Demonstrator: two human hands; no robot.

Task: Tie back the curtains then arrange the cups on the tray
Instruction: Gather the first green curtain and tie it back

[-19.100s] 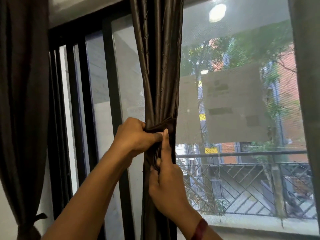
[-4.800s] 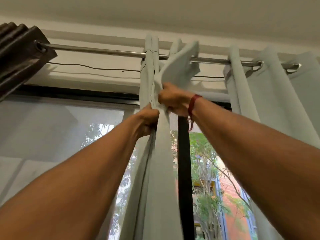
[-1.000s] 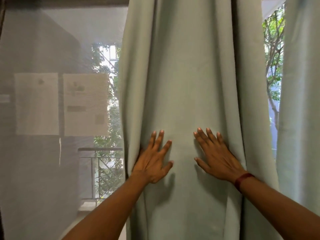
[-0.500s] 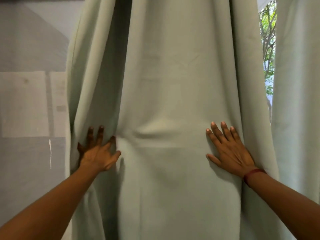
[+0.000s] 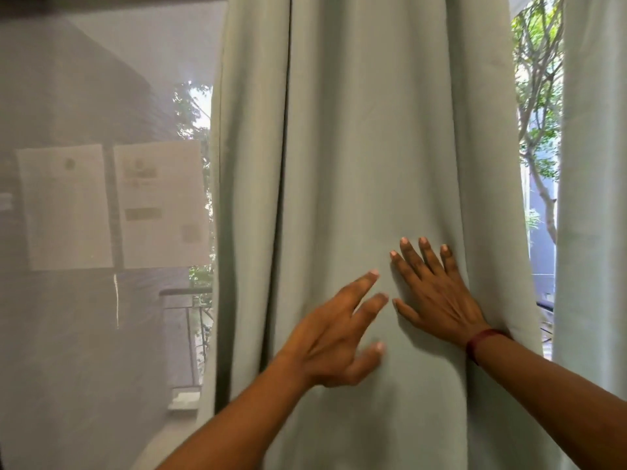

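Main curtain (image 5: 356, 147): pale green, fills the middle of view top to btm. Hangs loose in long vertical folds, untied.
Mesh screen (image 5: 84, 334): grey, see-through, covers the whole left side; main curtain's left edge sits just beside it.
2nd curtain (image 5: 593, 164): same pale green, down the right edge, apart from the main curtain w/ a strip of window between.
Tree (image 5: 539, 96): green leaves + thin trunk outside, seen thru that strip.
Papers (image 5: 64, 205): two pale sheets side by side behind the mesh, print too blurred to read.
Railing (image 5: 186, 300): metal, outside, low and just left of the main curtain, seen thru the mesh.
Right grip (image 5: 437, 293): hand wide open, fingers straight + spread, palm flat on the main curtain right of centre. Holds nothing, just presses the cloth.
Left grip (image 5: 339, 337): hand open too, fingers spread, pointing up-right toward the right grip, motion-blurred. Fingertips at the cloth, can't tell if they touch. Nothing in it.
Gap btwn grips: small; left fingertips near the right thumb, not touching.
Wristband (image 5: 481, 340): dark red, on the right wrist, up against a curtain fold.
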